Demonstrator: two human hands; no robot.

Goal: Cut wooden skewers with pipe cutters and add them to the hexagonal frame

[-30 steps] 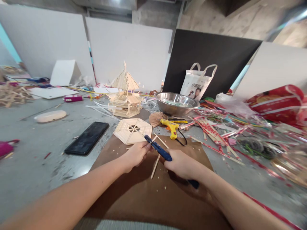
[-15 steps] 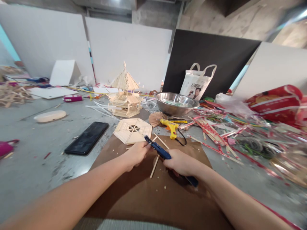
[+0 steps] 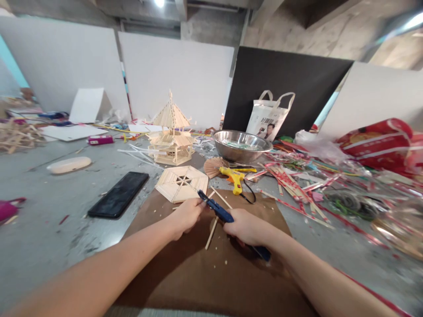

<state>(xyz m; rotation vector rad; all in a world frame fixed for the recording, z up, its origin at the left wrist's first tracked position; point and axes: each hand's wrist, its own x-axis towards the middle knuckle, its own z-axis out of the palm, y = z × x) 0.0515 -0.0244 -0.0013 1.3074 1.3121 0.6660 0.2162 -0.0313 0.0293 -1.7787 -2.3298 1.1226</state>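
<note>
Head view shows the right hand [image 3: 246, 225] with its fingers wrapped around blue-handled pliers [image 3: 218, 209], one handle along the top of the grip and the other emerging below it. Their nose reaches to the fingertips of the left hand [image 3: 189, 216], which are drawn together; whether they pinch anything, I cannot tell, as the hand itself hides it. Both hands are over a brown mat [image 3: 198, 281], just on the near side of a hexagonal stick panel [image 3: 168, 187] that lies flat, while thin wooden sticks [image 3: 211, 233] lie beneath and beside the pliers. With the nose so close to the left fingertips, a squeeze badly placed could nip skin, and a slip forward could knock the panel's near edge. Any short offcut might fly, perhaps toward the stick pagoda [image 3: 172, 141] behind. The yellow glue gun [image 3: 236, 178] lies near, beyond the right hand; if its nozzle is hot, which cannot be seen, a careless reach there might burn.
</note>
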